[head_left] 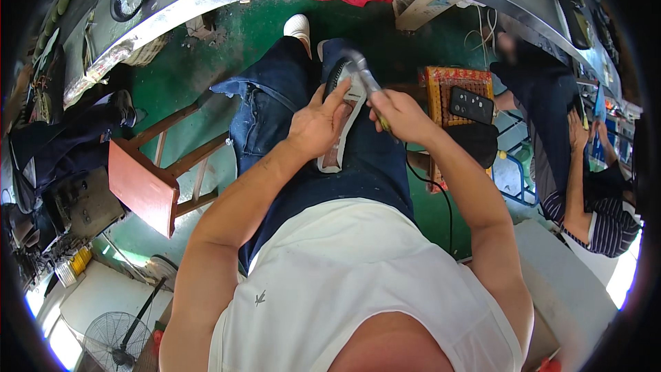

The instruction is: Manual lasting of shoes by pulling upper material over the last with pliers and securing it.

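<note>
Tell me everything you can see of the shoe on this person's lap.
The white shoe with a black ribbed sole lies lengthwise on the person's right thigh, over dark blue jeans, sole side up and toe pointing away. The toe end shows dark ridged tread; nearer the body a pale rim surrounds a brownish inner area. The left hand presses on its left edge, thumb across the middle. The right hand holds a metal-headed hammer whose head sits at the toe end.

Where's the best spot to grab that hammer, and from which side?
Probably the lower handle, from the person's right. The hammer slants with its metal head up over the shoe on the lap; the right hand already wraps the handle there, while the left hand steadies the shoe.
</note>
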The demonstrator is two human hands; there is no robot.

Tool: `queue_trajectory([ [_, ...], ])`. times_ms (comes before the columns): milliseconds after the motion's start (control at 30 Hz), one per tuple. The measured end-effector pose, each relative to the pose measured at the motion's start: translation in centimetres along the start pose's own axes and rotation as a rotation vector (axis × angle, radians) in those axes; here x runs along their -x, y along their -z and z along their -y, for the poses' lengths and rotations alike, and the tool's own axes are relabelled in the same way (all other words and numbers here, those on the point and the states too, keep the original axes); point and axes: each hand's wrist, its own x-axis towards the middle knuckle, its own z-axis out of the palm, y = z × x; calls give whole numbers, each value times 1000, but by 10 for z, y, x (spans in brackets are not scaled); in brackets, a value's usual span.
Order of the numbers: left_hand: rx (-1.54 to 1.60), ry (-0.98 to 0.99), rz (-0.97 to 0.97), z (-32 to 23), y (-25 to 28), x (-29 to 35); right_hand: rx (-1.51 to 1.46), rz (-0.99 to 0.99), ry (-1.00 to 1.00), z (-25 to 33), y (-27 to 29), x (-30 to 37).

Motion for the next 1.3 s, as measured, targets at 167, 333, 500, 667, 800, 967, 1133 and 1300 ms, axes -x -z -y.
queue_trajectory([
  [167,287,369,48,6,-3,2,208,101,-170,33,2,-3],
  [333,334,316,132,11,7,-3,667,111,74,38,-7,21],
  [500,612,330,232,26,17,-13,514,89,23,47,2,48],
  [667,869,628,497,9,48,-25,605,378,-11,46,1,68],
  [800,858,550,452,16,31,-24,991,201,280,33,-26,62],
  [967,956,528,429,24,28,-19,1179,238,215,50,-30,48],
  [1133,1083,493,379,38,16,-18,757,119,363,-19,-35,51],
  [1300,672,339,138,28,-6,1,694,156,51,-20,-31,80],
])
